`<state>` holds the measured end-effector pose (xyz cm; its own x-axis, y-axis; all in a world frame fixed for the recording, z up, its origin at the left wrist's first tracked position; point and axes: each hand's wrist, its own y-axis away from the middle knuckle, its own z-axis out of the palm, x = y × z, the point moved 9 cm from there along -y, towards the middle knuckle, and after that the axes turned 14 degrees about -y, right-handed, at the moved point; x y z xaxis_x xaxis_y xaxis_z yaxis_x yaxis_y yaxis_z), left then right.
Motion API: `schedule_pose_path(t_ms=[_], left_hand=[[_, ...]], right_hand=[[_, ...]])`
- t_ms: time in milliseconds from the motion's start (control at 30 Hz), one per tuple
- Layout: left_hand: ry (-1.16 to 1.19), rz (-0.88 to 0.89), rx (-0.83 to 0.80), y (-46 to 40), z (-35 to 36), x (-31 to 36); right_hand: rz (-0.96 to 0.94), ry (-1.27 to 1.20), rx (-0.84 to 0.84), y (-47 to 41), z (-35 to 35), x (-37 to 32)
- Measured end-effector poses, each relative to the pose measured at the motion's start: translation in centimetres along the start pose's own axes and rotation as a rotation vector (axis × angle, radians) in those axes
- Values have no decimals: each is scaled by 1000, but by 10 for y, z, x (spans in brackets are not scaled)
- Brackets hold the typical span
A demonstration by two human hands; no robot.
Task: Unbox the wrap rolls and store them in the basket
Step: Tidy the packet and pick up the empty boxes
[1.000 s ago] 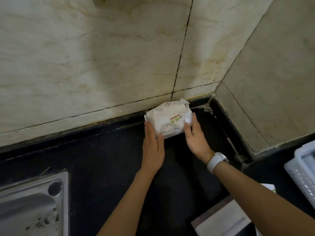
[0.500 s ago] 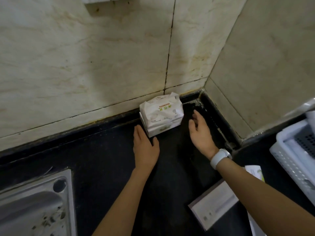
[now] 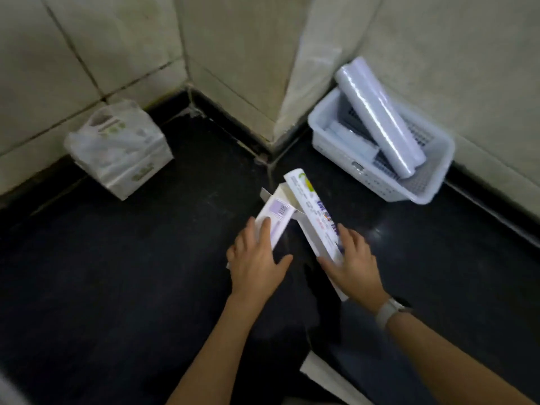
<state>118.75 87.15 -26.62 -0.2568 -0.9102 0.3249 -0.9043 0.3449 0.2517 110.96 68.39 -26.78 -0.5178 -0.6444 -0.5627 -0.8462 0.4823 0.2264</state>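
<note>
Two hands on the dark counter (image 3: 117, 287): left hand (image 3: 257, 258) lies flat, fingers straight, on the barcoded box (image 3: 274, 217); right hand (image 3: 350, 264) has a loose, near-straight grip over the printed box (image 3: 315, 217). One wrap roll (image 3: 377, 115) leans in the white basket (image 3: 432, 182) by the wall, a tissue pack (image 3: 119, 147) far left.

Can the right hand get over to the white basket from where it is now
Probably yes. The right hand rests on the printed box, and the white basket sits just beyond it on bare dark counter, nothing between.
</note>
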Motion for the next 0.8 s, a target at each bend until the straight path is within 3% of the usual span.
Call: schedule_pose_path(t_ms=[67, 167, 267, 467, 667, 800], left_hand=[[-107, -25, 6, -1, 6, -1], [-136, -54, 33, -4, 3, -6], [21, -49, 22, -2, -1, 5], [312, 202, -45, 53, 13, 106], [282, 499, -274, 183, 84, 219], [125, 763, -501, 339, 164, 299]], right_hand=[[69, 98, -63, 18, 13, 19], [111, 58, -17, 29, 14, 34], [137, -154, 118, 42, -4, 47], [189, -552, 293, 128, -56, 111], [356, -677, 584, 312, -107, 218], [583, -702, 826, 501, -108, 303]])
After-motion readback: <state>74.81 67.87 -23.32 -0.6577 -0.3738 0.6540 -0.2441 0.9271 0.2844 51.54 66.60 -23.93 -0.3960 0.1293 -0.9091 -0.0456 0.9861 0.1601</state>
